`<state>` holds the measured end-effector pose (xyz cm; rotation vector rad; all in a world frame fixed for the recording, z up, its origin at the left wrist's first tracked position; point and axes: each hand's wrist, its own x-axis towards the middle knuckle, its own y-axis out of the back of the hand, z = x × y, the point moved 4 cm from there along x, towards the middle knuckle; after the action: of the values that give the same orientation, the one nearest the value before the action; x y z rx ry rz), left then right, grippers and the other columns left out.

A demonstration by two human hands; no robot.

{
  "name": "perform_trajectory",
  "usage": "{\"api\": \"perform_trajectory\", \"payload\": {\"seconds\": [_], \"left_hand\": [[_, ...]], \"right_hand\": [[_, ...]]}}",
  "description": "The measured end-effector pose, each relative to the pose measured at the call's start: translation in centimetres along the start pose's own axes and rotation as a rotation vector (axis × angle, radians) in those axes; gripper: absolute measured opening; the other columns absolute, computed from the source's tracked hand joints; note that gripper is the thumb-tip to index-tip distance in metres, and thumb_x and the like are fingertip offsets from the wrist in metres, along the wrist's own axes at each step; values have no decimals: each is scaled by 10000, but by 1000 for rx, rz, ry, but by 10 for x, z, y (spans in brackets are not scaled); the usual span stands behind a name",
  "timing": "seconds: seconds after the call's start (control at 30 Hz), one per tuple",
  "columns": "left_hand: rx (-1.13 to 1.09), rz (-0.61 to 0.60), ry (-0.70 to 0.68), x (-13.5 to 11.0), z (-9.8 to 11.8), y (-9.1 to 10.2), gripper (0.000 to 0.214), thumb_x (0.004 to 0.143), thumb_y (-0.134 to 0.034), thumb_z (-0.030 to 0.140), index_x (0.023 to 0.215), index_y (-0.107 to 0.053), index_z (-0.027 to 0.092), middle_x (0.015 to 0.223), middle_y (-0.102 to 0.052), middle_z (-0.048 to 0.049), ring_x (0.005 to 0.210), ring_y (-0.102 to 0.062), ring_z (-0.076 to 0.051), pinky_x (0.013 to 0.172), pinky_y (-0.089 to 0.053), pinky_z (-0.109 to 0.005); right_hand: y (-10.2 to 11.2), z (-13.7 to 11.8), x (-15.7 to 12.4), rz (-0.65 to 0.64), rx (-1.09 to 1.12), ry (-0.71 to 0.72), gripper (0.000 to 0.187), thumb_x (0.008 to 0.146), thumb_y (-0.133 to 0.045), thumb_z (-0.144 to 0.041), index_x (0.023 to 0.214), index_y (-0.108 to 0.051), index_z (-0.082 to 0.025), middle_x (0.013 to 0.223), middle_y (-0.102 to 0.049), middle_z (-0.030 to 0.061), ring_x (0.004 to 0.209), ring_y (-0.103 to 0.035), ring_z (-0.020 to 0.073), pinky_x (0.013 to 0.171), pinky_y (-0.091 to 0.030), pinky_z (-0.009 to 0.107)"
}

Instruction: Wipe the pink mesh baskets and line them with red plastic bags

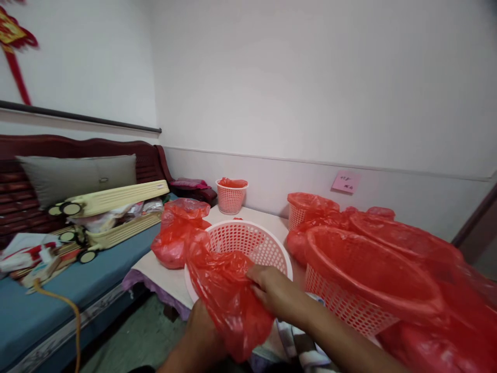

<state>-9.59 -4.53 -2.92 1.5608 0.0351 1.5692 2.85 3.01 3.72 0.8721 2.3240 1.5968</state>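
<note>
A red plastic bag point(233, 295) hangs between my two hands, over the near side of a white perforated basket point(269, 241). My right hand point(272, 287) is closed on the bag's upper right part. At the bag's lower left, my left hand point(204, 326) is closed on its edge, with most of its fingers hidden behind the plastic. Just left of the basket lies a bulging red bag point(178, 233). To the right stands another perforated basket point(341, 300), lined with red plastic folded over its rim.
A small lined basket point(231, 199) stands by the wall. More red-bagged baskets point(411, 238) crowd the table's right side. On the left, an open cream suitcase point(116, 199) rests on a blue-cushioned wooden sofa point(104, 274). A pink note point(345, 182) is stuck to the wall.
</note>
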Motion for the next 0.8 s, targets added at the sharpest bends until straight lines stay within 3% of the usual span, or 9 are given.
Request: {"api": "perform_trajectory", "payload": {"seconds": [0.1, 0.2, 0.4, 0.5, 0.6, 0.67, 0.73, 0.8], "left_hand": [[97, -45, -42, -3, 5, 12, 127, 707, -655, 199, 831, -629, 208, 726, -690, -53, 650, -647, -260, 552, -515, -389], [165, -71, -86, -3, 9, 20, 154, 701, -667, 186, 827, -578, 188, 694, -634, -46, 624, -596, -236, 541, -496, -378], [15, 44, -139, 4, 8, 45, 365, 724, -681, 169, 1052, -523, 145, 998, -599, -102, 965, -566, -218, 847, -500, -360], [132, 115, -191, 18, 11, 65, 542, 720, -705, 203, 1195, -464, 104, 1252, -499, -181, 1228, -445, -291, 1034, -384, -461], [283, -29, -243, 40, 12, 71, 701, 758, -687, 295, 1343, -359, 93, 1375, -464, -185, 1353, -319, -329, 1114, -245, -540], [328, -190, -231, 50, 5, 67, 761, 781, -664, 386, 1388, -311, 91, 1367, -510, -167, 1329, -362, -329, 1115, -217, -566], [309, -335, -198, 51, -4, 61, 731, 782, -652, 466, 1348, -371, 99, 1241, -610, -143, 1173, -514, -314, 1088, -255, -578], [253, -455, -176, 44, -12, 54, 515, 812, -608, 495, 1169, -516, 136, 1018, -672, -93, 950, -598, -271, 989, -378, -535]], "right_hand": [[4, 20, -3, 120, -166, -76, 134, 815, -443, -114, 794, -550, -192, 826, -610, 35, 745, -574, 161, 633, -347, 256], [4, 35, -7, 233, -71, -120, 126, 860, -437, -162, 763, -506, -202, 831, -613, 26, 762, -571, 153, 655, -358, 248], [-1, 45, -5, 338, -53, -146, 125, 815, -446, -108, 749, -472, -211, 790, -586, 1, 745, -545, 146, 671, -336, 251], [0, 49, -3, 355, -45, -159, 132, 813, -440, -104, 739, -463, -211, 781, -583, 1, 735, -541, 146, 653, -321, 249], [1, 51, -3, 375, -42, -168, 127, 822, -438, -116, 745, -473, -211, 782, -582, 5, 732, -539, 150, 640, -308, 253], [2, 52, -2, 386, -40, -164, 125, 825, -439, -121, 751, -482, -211, 787, -581, 7, 734, -538, 153, 641, -305, 257], [3, 52, -2, 403, -38, -152, 121, 823, -445, -123, 748, -480, -210, 784, -574, 9, 741, -535, 160, 650, -305, 265], [3, 51, -2, 429, -33, -137, 127, 838, -445, -141, 734, -466, -211, 764, -559, 8, 735, -526, 165, 657, -306, 274]]}}
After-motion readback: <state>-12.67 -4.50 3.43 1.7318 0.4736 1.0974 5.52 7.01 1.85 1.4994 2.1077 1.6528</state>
